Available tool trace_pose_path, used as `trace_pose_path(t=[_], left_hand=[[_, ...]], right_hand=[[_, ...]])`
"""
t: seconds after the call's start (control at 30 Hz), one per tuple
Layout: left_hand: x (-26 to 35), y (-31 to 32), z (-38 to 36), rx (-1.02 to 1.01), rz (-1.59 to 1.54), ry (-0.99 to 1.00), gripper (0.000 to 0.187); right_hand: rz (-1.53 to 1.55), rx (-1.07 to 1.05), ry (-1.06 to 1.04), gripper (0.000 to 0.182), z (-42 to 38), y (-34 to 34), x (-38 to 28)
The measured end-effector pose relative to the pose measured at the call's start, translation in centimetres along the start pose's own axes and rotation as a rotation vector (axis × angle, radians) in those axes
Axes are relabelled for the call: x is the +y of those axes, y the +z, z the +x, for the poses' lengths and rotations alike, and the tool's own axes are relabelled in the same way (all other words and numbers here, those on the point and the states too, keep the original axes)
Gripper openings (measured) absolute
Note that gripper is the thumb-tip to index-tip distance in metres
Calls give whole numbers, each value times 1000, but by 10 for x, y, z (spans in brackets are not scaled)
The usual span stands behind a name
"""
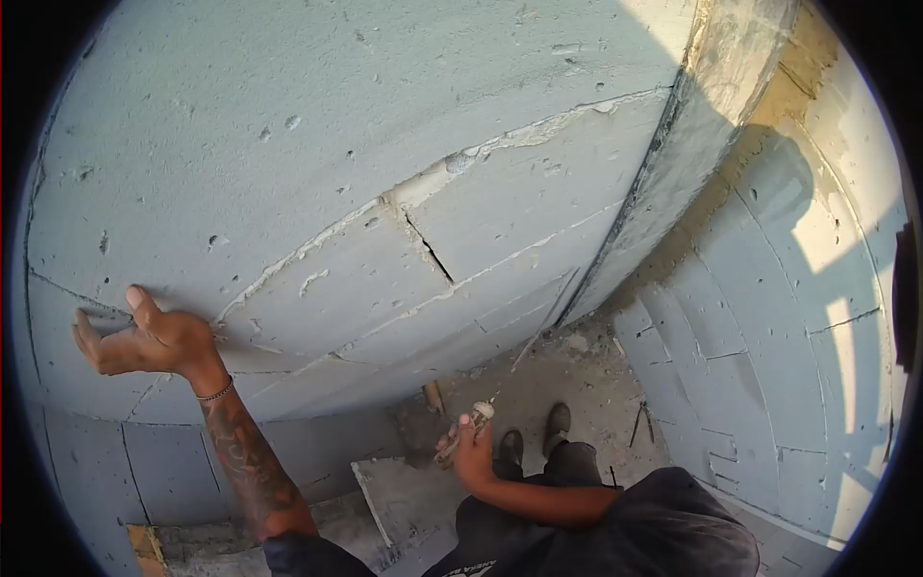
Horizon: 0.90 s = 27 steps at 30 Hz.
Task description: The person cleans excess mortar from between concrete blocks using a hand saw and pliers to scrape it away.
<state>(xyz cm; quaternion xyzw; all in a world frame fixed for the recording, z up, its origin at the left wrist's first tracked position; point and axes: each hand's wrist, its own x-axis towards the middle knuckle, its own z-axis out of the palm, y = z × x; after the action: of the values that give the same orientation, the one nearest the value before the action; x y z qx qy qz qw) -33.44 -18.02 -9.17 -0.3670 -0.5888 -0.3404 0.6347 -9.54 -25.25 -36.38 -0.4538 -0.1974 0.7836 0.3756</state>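
Observation:
A wall of pale grey blocks (327, 192) fills much of the view, with rough mortar lines and a dark narrow gap (429, 248) between two blocks. At far left my left hand (149, 337) rests by the wall, fingers extended and thumb up, holding nothing. Lower down near my body, my right hand (471, 454) is closed around a grimy hand tool (483, 412) with a whitish rounded end. A long thin rod (519, 356) extends from it toward the wall's base. My fingers cover part of the tool, and I cannot tell its exact kind.
A concrete column (663, 183) stands at the wall's right end. Another block wall (760, 327) rises on the right. My shoes (557, 423) stand on the dusty floor (591, 413). Grey boards (409, 490) lie at lower left, and a short brown cylinder (434, 396) is near the wall's foot.

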Motion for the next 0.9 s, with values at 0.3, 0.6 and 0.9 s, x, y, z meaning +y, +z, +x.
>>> trace_pose_path(t=[0.3,0.6,0.9], left_hand=[[4,-2,4,35,51,-30,62],[5,-6,5,48,45,-52,61],[5,-7,5,56,75,-18,58]], right_hand=[[-104,253,-523,31,63,65,-20],[-274,374,-646,45,113,94,-51],[-379,369,-619,48,131,59,-61]])
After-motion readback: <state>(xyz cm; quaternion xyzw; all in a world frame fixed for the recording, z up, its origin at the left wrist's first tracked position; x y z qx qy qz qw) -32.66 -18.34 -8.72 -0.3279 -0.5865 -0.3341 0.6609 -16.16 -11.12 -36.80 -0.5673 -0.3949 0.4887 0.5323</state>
